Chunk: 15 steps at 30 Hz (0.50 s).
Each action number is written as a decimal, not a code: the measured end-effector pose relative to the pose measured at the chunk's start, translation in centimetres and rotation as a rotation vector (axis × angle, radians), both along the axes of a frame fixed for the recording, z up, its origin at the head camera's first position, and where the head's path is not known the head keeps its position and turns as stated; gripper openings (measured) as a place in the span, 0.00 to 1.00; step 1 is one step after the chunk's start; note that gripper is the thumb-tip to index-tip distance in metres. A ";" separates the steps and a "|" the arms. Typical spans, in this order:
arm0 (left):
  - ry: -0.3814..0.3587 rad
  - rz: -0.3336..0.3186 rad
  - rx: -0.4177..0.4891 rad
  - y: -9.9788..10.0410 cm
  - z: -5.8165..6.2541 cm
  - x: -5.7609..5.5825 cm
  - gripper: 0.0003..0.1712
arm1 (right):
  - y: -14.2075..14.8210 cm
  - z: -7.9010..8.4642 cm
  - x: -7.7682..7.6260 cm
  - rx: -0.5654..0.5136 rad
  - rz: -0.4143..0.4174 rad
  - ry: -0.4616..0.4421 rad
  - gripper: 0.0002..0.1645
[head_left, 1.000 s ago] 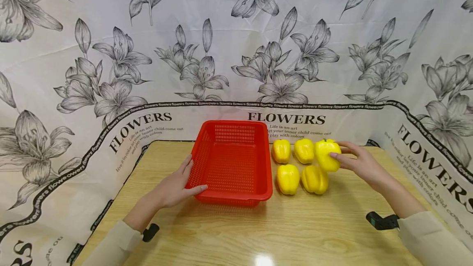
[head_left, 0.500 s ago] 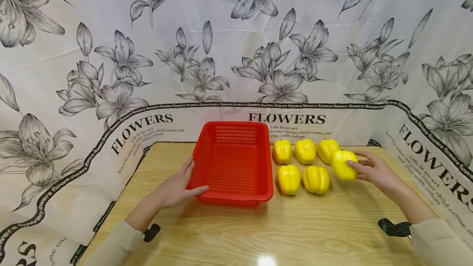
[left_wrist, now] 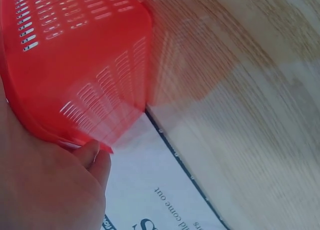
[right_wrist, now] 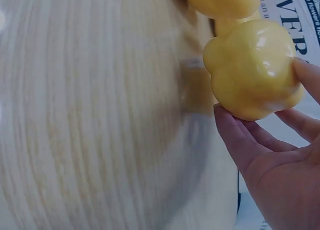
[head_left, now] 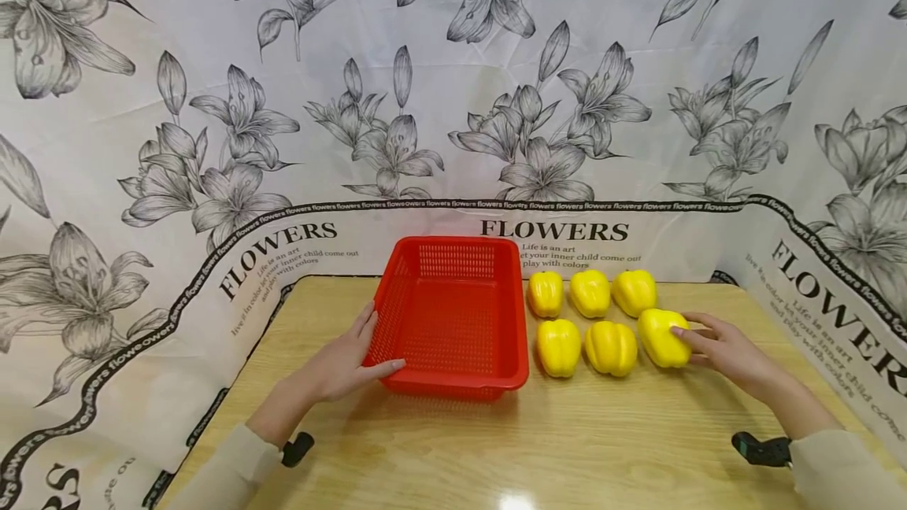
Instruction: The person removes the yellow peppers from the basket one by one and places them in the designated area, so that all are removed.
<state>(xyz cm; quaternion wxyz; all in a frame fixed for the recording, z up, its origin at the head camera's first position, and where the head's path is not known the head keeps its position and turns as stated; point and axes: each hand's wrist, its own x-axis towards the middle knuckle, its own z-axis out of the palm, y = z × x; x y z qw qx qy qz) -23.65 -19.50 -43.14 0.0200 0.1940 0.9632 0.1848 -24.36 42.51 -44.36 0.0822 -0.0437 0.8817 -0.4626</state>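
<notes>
My left hand [head_left: 340,360] grips the near left rim of a red perforated plastic basket [head_left: 506,321], thumb over the edge. In the left wrist view, fingertips bend around the rim of the basket [left_wrist: 75,65]. The inside of the basket holds nothing. At the right, my right hand [head_left: 730,349] pinches a glossy yellow bell pepper [head_left: 659,339] between thumb and fingers. The right wrist view shows that bell pepper [right_wrist: 252,70] from its lobed end. To its left lie a bell pepper on its side [head_left: 611,349] and another bell pepper [head_left: 557,349].
Behind them, a back row of three yellow bell peppers [head_left: 590,293] lies near the cloth. A light wooden table [head_left: 439,455] carries everything. White flower-printed cloth [head_left: 418,219] walls off the back and both sides.
My right hand has carried its bell pepper rightward and down from above the back row to the right end of the front row. The left hand stays on the basket rim.
</notes>
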 end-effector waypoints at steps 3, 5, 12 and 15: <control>-0.001 0.000 0.016 -0.1 -0.2 -0.1 0.67 | 0.0 -0.9 -0.1 -0.004 -0.003 -0.014 0.48; -0.013 0.000 0.033 -0.2 -0.3 -0.2 0.67 | 0.1 -1.4 -0.1 -0.014 -0.006 -0.025 0.48; -0.090 0.008 0.193 -0.8 0.6 -0.2 0.63 | 0.3 -1.6 0.2 -0.069 0.005 -0.085 0.48; -0.047 -0.010 0.247 -1.6 1.5 -0.5 0.56 | 0.5 -1.2 0.2 -0.082 0.027 -0.114 0.46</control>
